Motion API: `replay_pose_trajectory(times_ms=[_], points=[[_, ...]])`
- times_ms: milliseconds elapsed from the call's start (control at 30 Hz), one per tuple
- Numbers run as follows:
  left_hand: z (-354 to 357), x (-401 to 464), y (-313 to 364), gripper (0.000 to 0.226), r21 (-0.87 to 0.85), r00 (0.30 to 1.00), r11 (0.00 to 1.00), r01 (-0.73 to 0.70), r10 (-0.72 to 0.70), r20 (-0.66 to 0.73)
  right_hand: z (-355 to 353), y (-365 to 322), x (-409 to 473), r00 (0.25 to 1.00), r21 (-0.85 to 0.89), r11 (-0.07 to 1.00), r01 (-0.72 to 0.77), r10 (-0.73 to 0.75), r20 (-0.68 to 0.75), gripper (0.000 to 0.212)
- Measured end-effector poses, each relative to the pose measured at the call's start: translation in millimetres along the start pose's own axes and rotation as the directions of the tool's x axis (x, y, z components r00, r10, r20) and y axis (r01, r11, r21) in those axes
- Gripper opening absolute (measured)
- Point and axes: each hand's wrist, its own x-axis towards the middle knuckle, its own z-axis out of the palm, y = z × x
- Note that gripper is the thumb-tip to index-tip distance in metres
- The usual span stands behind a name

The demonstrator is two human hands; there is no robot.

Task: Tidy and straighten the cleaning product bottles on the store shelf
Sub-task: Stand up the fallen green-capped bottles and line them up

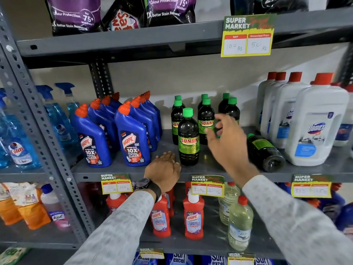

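Several dark Sunny bottles with green caps stand on the middle grey shelf (210, 167); the front one (188, 138) is upright near the edge. One Sunny bottle (264, 152) lies on its side to the right, base toward me. My left hand (164, 171) rests flat on the shelf edge, just left of the front bottle, holding nothing. My right hand (227, 142) hovers blurred in front of the standing bottles, fingers spread, left of the fallen bottle and not touching it. Blue Harpic bottles (131, 136) stand in rows at the left.
White Domex jugs (315, 125) with red caps stand at the right, close to the fallen bottle. Blue spray bottles (19, 142) fill the far-left bay. Price tags (247, 35) hang on shelf edges. Red Harpic bottles (193, 217) and clear bottles (239, 224) stand on the shelf below.
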Motion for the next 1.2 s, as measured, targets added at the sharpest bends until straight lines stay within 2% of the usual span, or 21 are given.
replay_pose_trajectory(times_ms=[33, 100, 167, 233, 300, 367, 433, 567, 633, 733, 833, 900, 967, 1067, 1200], points=[[-2.6, 5.0, 0.2, 0.062, 0.002, 0.999, 1.000, 0.003, -0.003, 0.033, -10.2, 5.0, 14.4, 0.999, -0.097, 0.995, -0.004, 0.009, 0.044, 0.045], [-8.1, 14.5, 0.9, 0.065, 0.003, 0.994, 1.000, 0.007, -0.007, 0.105, -25.3, 16.8, 37.9, 0.954, -0.279, 0.953, -0.120, 0.188, 0.234, 0.035], [-9.4, 19.1, 1.6, 0.066, 0.010, 0.991, 1.000, -0.003, 0.002, 0.137, -30.7, 30.5, 48.3, 0.820, -0.390, 0.886, -0.252, 0.409, 0.401, 0.044], [-6.3, 19.3, 1.0, 0.067, 0.015, 0.993, 1.000, -0.007, 0.005, 0.119, -30.2, 42.3, 49.1, 0.637, -0.377, 0.834, -0.402, 0.551, 0.539, 0.055], [-3.5, 18.2, -0.3, 0.068, 0.018, 0.995, 1.000, -0.008, 0.006, 0.101, -27.1, 49.4, 47.8, 0.482, -0.321, 0.763, -0.561, 0.616, 0.624, 0.057], [-2.1, 17.8, -0.9, 0.070, 0.024, 0.995, 1.000, -0.017, 0.014, 0.095, -22.8, 51.1, 45.2, 0.401, -0.277, 0.701, -0.658, 0.637, 0.658, 0.055], [-2.1, 18.2, -1.4, 0.070, 0.025, 0.996, 1.000, -0.014, 0.011, 0.084, -18.1, 50.2, 42.1, 0.383, -0.263, 0.678, -0.686, 0.644, 0.662, 0.054], [-2.8, 15.7, -0.8, 0.070, 0.018, 0.997, 1.000, -0.012, 0.011, 0.083, -19.2, 45.8, 41.7, 0.397, -0.246, 0.679, -0.692, 0.642, 0.656, 0.056], [-2.4, 15.8, -1.2, 0.069, 0.022, 0.997, 1.000, -0.017, 0.016, 0.078, -27.7, 43.1, 46.9, 0.435, -0.197, 0.697, -0.689, 0.615, 0.657, 0.056], [-1.7, 16.7, -1.4, 0.068, 0.021, 0.997, 1.000, -0.017, 0.015, 0.080, -40.0, 35.0, 54.2, 0.562, -0.029, 0.727, -0.686, 0.554, 0.614, 0.053], [0.1, 17.2, -1.9, 0.069, 0.016, 0.997, 1.000, -0.016, 0.015, 0.075, -39.9, 27.3, 49.6, 0.736, 0.171, 0.768, -0.617, 0.486, 0.472, 0.046], [0.3, 18.2, -1.7, 0.069, 0.011, 0.997, 1.000, -0.013, 0.012, 0.077, -33.9, 26.0, 38.4, 0.836, 0.209, 0.833, -0.512, 0.427, 0.345, 0.053], [0.6, 19.3, -1.9, 0.070, 0.015, 0.996, 1.000, -0.004, 0.003, 0.086, -25.7, 28.6, 23.7, 0.897, 0.186, 0.889, -0.418, 0.370, 0.244, 0.064], [1.0, 19.4, -1.8, 0.069, 0.017, 0.996, 1.000, 0.006, -0.008, 0.086, -13.5, 37.4, 5.1, 0.934, 0.206, 0.916, -0.344, 0.313, 0.169, 0.069], [0.2, 18.5, -1.0, 0.067, 0.008, 0.997, 1.000, 0.005, -0.006, 0.075, -1.3, 47.9, -7.8, 0.931, 0.162, 0.925, -0.343, 0.313, 0.186, 0.070]])
